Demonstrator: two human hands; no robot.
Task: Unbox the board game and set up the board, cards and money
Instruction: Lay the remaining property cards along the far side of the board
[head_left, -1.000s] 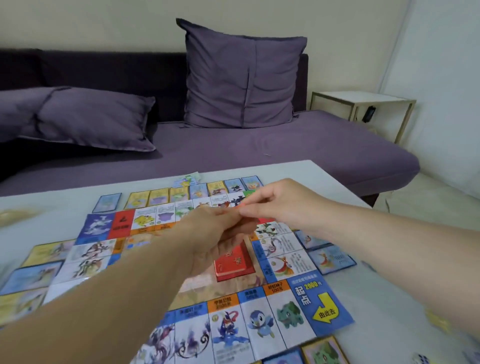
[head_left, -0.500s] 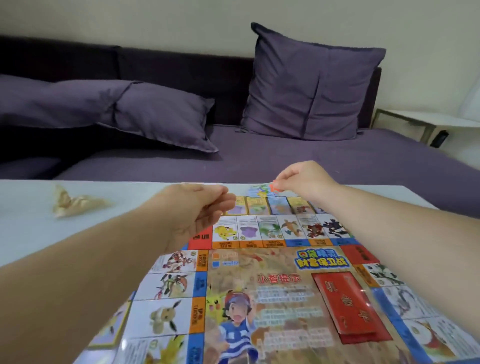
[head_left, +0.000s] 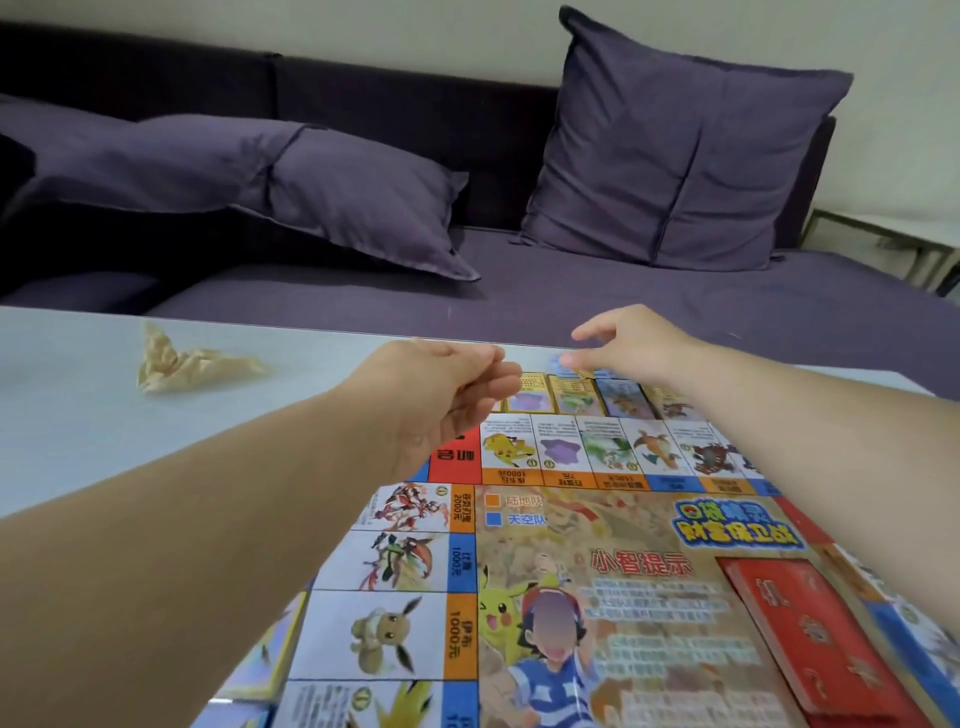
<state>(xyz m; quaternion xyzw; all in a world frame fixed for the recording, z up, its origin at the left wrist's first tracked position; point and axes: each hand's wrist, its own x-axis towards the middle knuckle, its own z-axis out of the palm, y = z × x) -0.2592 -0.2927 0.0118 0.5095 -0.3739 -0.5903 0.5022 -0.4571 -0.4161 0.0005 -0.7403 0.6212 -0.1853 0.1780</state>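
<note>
Board (head_left: 597, 545) cut off at near & right edges, its left side under your forearm. L hand (head_left: 447, 400), over board's far-left corner, curls fingers to thumb; contents can't be told. R hand (head_left: 634, 343) hangs slack, fingers parted, over blurred cards (head_left: 571, 389) along board's far edge. Board lies flat w/ creature squares, red deck (head_left: 810, 639) right of ctr.

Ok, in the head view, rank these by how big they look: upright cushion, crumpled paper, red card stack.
1. upright cushion, clearly largest.
2. red card stack. It lies much nearer the camera and runs to the frame edge, so its true rank against the paper is unsure.
3. crumpled paper.
</note>
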